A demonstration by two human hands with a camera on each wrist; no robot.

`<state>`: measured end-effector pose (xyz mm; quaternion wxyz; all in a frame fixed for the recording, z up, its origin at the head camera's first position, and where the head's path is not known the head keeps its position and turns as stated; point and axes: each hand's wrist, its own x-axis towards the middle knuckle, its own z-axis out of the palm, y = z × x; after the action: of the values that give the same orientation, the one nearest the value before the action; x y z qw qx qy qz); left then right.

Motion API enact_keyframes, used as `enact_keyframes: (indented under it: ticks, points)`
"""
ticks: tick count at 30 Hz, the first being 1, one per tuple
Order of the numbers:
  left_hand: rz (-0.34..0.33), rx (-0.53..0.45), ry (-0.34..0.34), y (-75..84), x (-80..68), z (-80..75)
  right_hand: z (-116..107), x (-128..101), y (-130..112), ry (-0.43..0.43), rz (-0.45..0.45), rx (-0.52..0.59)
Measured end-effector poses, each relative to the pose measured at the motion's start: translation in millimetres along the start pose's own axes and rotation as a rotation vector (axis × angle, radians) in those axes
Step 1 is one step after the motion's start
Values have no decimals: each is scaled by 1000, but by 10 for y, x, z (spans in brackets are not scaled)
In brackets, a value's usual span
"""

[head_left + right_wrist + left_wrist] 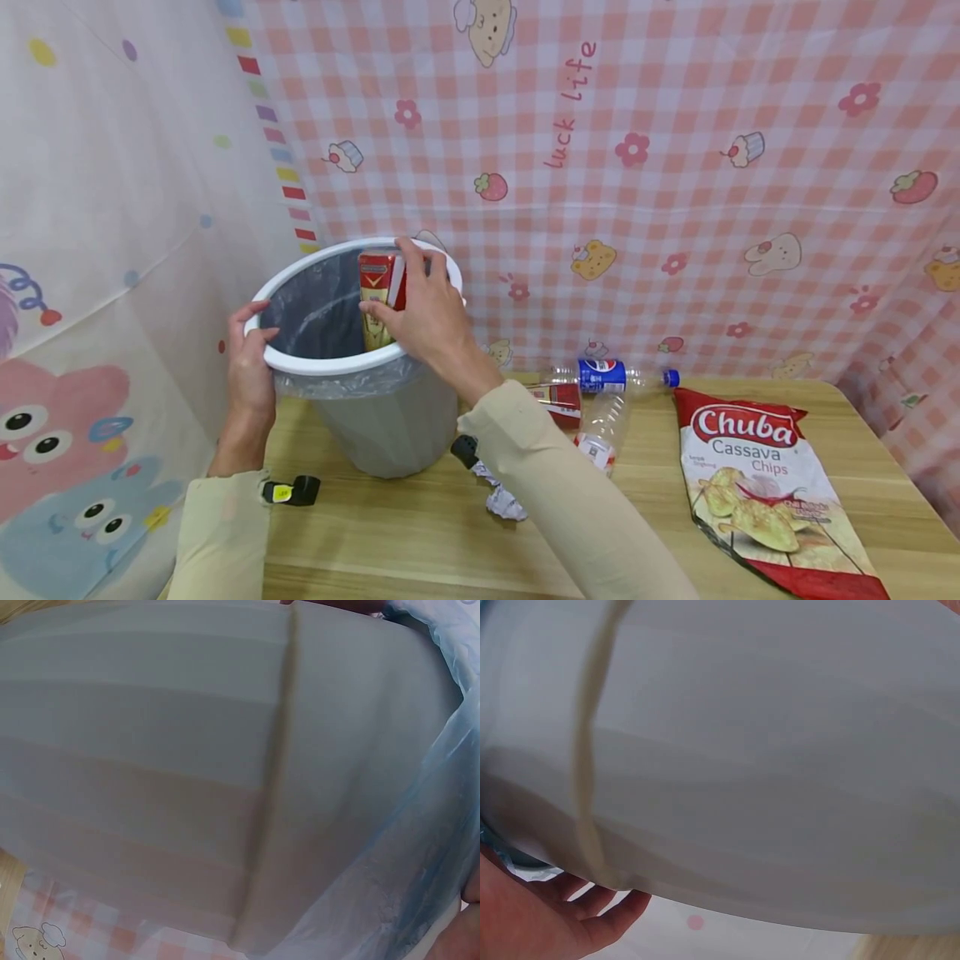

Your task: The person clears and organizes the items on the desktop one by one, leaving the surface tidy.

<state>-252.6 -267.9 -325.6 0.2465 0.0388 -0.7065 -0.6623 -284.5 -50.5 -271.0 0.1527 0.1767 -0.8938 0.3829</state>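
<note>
A grey waste bin (382, 417) with a white rim and a clear liner stands on the wooden table (420, 542) at the left. My left hand (249, 350) grips the rim on its left side. My right hand (420, 312) holds a red and gold carton (377, 292) upright over the bin's opening. In the left wrist view the bin's grey wall (765, 765) fills the frame, with my left hand's fingers (592, 907) at the bottom left. The right wrist view shows the bin wall (150, 765) and the plastic liner (420, 847).
On the table right of the bin lie a Pepsi bottle (611, 375), a clear crushed bottle (600, 425), a red carton (558, 398), crumpled paper (504, 500) and a Chuba cassava chips bag (765, 492). Patterned cloth hangs behind and at the left.
</note>
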Motion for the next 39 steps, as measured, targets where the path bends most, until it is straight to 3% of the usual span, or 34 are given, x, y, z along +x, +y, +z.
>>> enact_keyframes:
  ticks: [28, 39]
  points:
    - [7, 11, -17, 24, -31, 3, 18, -27, 62, 27, -47, 32]
    - [-1, 9, -18, 26, -6, -13, 35, -86, 129, 97, -145, 132]
